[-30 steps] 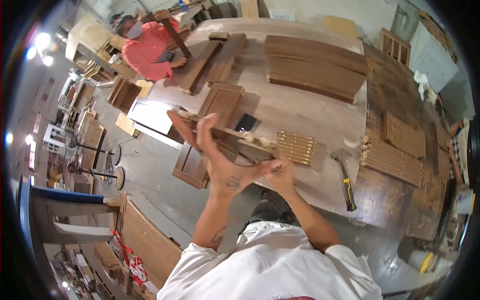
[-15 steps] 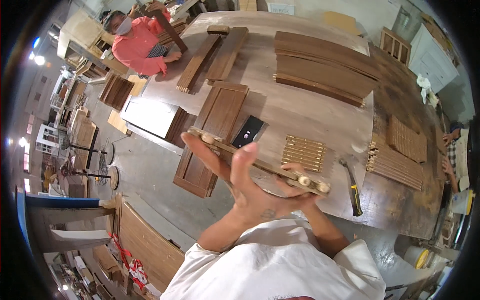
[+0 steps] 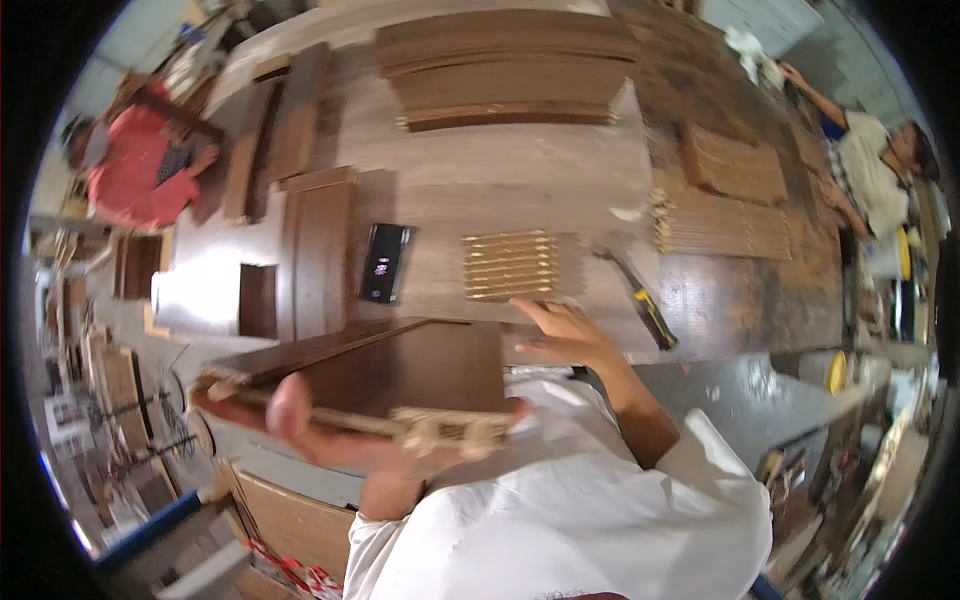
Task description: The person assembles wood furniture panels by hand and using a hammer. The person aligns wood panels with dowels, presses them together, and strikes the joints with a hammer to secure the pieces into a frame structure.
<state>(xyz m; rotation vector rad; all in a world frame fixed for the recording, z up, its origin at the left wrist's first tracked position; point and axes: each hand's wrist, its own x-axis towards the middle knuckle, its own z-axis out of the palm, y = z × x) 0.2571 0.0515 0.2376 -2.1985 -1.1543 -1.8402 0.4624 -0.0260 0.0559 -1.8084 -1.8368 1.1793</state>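
My left hand (image 3: pixel 345 442) grips a dark brown wooden panel assembly (image 3: pixel 420 365) along its near edge, where pale rough ends show; the hand is blurred by motion. The assembly is held tilted at the table's near edge, in front of my white shirt. To its right, my right hand (image 3: pixel 570 338) reaches over the table edge with fingers apart and nothing in them. Its fingertips are close to the near side of a row of narrow wooden strips (image 3: pixel 510 266) with yellowish ends. A hammer (image 3: pixel 638 298) with a black and yellow handle lies right of that hand.
A black phone (image 3: pixel 386 262) lies on the table (image 3: pixel 450 170) beside a brown panel (image 3: pixel 318 250). Long boards (image 3: pixel 510 70) are stacked at the far side, grooved slats (image 3: pixel 725 220) at the right. A co-worker in red (image 3: pixel 140 170) is at the left, another person (image 3: pixel 875 170) at the right.
The wooden assembly has swung down and left in my left hand, now showing its broad face. My right hand has let go of it and moved toward the strips. The view has turned.
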